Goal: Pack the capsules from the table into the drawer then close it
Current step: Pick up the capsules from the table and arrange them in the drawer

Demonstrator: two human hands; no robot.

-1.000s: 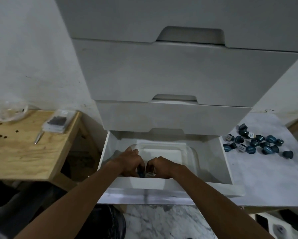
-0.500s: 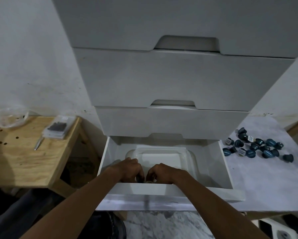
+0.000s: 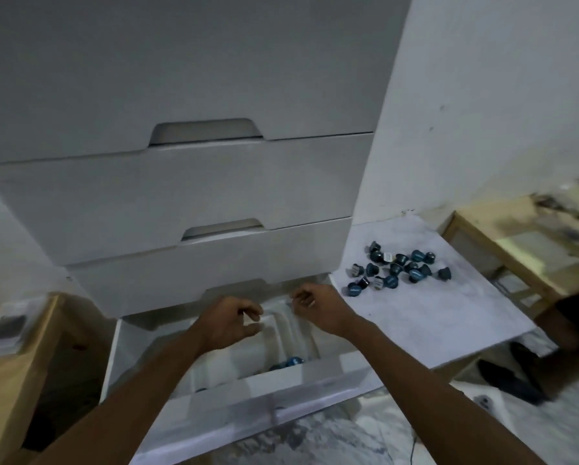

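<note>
Several dark blue capsules [image 3: 393, 270] lie in a loose cluster on the white marble table [image 3: 432, 313] to the right of the cabinet. The bottom drawer [image 3: 268, 387] stands pulled out, with a clear plastic tray [image 3: 291, 330] inside it. A few blue capsules [image 3: 290, 362] rest at the tray's front, partly hidden by the drawer front. My left hand [image 3: 229, 322] hovers over the tray, fingers loosely curled and empty. My right hand [image 3: 318, 305] is above the drawer's back right, fingers apart, holding nothing.
Three shut grey drawers [image 3: 181, 196] rise above the pulled-out one. A wooden table [image 3: 16, 357] sits at the left and another wooden table [image 3: 516, 250] at the far right. Marble floor shows below the drawer front.
Both hands have lifted from the tray's front and come apart, leaving capsules there. The right hand has moved right towards the table, and the view has swung right.
</note>
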